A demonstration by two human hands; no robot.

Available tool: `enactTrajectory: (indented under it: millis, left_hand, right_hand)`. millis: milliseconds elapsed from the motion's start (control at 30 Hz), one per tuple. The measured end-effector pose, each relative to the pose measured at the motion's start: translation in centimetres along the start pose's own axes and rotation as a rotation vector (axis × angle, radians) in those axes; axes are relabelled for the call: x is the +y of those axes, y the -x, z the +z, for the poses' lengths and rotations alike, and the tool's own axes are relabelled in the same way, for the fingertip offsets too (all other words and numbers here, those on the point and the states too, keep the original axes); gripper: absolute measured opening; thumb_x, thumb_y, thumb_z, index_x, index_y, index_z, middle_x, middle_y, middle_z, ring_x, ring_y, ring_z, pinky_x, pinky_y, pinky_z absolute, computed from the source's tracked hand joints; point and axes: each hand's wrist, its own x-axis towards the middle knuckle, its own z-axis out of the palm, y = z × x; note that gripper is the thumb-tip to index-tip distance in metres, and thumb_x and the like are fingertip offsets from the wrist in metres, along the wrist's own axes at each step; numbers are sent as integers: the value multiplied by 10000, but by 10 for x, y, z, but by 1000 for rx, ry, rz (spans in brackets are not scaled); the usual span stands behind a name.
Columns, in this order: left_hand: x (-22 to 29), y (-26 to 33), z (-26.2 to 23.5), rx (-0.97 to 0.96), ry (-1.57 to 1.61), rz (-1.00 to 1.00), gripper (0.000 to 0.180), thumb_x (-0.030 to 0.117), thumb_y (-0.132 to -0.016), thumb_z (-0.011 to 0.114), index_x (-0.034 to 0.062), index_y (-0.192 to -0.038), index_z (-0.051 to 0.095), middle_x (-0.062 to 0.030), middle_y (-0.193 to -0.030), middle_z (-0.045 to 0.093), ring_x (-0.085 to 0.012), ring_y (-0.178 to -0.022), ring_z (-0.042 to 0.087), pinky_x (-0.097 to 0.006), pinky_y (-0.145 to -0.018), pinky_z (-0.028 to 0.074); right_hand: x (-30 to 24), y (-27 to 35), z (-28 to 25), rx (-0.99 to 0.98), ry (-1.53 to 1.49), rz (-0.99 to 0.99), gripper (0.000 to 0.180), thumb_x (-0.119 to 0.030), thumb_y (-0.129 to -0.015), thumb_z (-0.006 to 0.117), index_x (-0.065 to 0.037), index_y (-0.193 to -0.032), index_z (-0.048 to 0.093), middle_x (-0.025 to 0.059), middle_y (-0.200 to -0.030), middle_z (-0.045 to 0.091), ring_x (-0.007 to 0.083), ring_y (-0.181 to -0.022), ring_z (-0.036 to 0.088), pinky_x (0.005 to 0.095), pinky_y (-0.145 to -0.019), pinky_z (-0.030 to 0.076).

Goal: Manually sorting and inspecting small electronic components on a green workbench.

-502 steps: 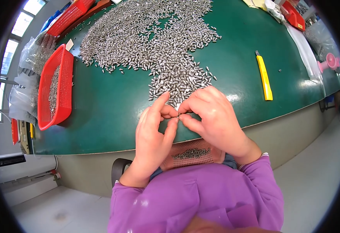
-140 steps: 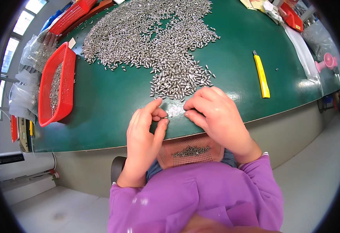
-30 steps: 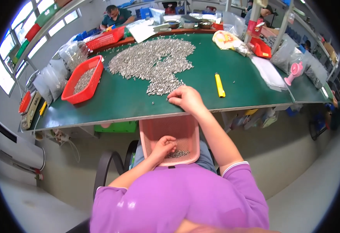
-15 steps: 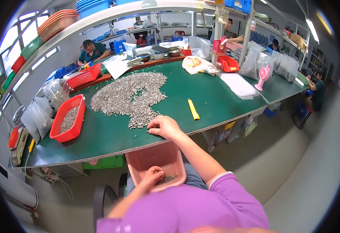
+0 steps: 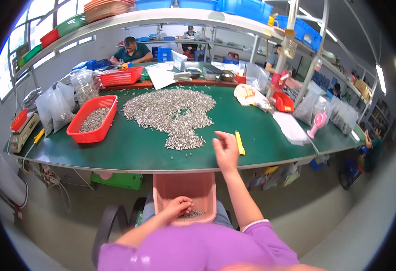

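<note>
green desk (image 5: pixel 116 149) carries a heap of small metal pieces (image 5: pixel 171 113), and the pink basket (image 5: pixel 184 189) on the lap could tip and spill, since the left hand (image 5: pixel 177 207), grip loosely curled, touches pieces inside while the right hand (image 5: pixel 226 151) hovers half-open, holding nothing visible.

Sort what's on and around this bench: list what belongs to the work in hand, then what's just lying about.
In use: left hand in the pink tray on the lap; right hand over the table edge; pile of small metal parts.

Lying about: yellow knife, red basket, pink fan, white sheets, scale.
</note>
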Motion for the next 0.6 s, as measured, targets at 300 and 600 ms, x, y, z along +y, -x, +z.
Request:
enactTrajectory:
  millis: [300, 600]
  left_hand:
    - [0, 1, -3, 9, 24, -35, 157, 99, -999, 599, 47, -1145, 622, -62, -986, 704, -115, -802, 660, -245, -734, 572]
    - [5, -5, 1, 54, 55, -6, 203, 87, -993, 609, 34, -1188, 603, -63, -1033, 688, -126, -883, 669, -244, -779, 579]
  right_hand:
    - [38, -19, -68, -162, 888, 244, 400, -246, -822, 730, -111, -1195, 676, 153, -1168, 616, 370, -1086, 583, 476, -951, 487]
    - [66, -24, -85, 58, 625, 146, 289, -141, -910, 615, -47, -1174, 687, 189, -1061, 641, 364, -981, 621, 458, -879, 509]
